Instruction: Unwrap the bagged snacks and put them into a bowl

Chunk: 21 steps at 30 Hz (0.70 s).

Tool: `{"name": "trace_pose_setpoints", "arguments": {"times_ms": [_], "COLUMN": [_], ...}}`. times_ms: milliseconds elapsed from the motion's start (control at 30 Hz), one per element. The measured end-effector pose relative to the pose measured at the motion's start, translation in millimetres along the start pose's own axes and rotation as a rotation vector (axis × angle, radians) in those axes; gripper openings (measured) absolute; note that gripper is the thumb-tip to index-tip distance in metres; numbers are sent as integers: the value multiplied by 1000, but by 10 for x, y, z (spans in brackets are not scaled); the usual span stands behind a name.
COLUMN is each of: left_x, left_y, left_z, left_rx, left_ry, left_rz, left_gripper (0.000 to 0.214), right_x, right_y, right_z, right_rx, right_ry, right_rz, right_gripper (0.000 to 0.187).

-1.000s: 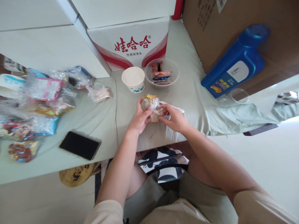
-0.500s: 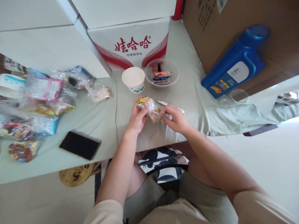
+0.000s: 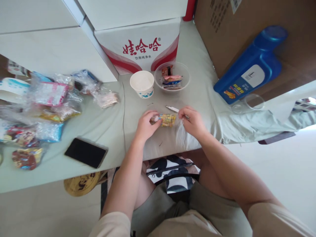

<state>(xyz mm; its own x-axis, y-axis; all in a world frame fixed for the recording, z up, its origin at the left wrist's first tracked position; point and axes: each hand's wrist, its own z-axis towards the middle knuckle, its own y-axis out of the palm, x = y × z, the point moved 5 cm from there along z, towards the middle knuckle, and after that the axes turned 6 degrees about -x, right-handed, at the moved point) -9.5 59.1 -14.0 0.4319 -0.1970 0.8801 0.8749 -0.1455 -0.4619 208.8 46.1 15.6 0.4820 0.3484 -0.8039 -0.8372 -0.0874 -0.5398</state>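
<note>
In the head view, at the centre of the frame, we are pinching a small yellow snack packet between both hands: our left hand is gripping its left end and our right hand is closing on the clear wrapper at its right end. Just above the packet a paper cup and a clear bowl of wrapped sweets are sitting on the grey-green tablecloth, with a black phone lying at the lower left.

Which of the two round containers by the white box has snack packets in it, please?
The clear bowl, the right one of the pair, holds several small packets. The white paper cup beside it looks empty inside.
</note>
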Motion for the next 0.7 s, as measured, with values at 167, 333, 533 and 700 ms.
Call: {"name": "trace_pose_setpoints", "arguments": {"times_ms": [167,333,533,700], "left_x": [23,-102,-253,30], "left_y": [-12,-141,-308,-148], "left_z": [-8,8,-32,-88], "left_rx": [38,154,135,-16], "left_ry": [-1,-76,-190,62], "left_rz": [-32,-257,-295,7], "left_gripper": [17,18,27,57], "right_x": [137,195,236,177], "right_y": [-116,-123,-130,-77], "right_z": [16,17,11,18], "right_rx": [99,114,102,43], "right_ry": [94,126,182,144], "right_rz": [-10,-1,36,52], "right_gripper": [18,17,16,17]}}
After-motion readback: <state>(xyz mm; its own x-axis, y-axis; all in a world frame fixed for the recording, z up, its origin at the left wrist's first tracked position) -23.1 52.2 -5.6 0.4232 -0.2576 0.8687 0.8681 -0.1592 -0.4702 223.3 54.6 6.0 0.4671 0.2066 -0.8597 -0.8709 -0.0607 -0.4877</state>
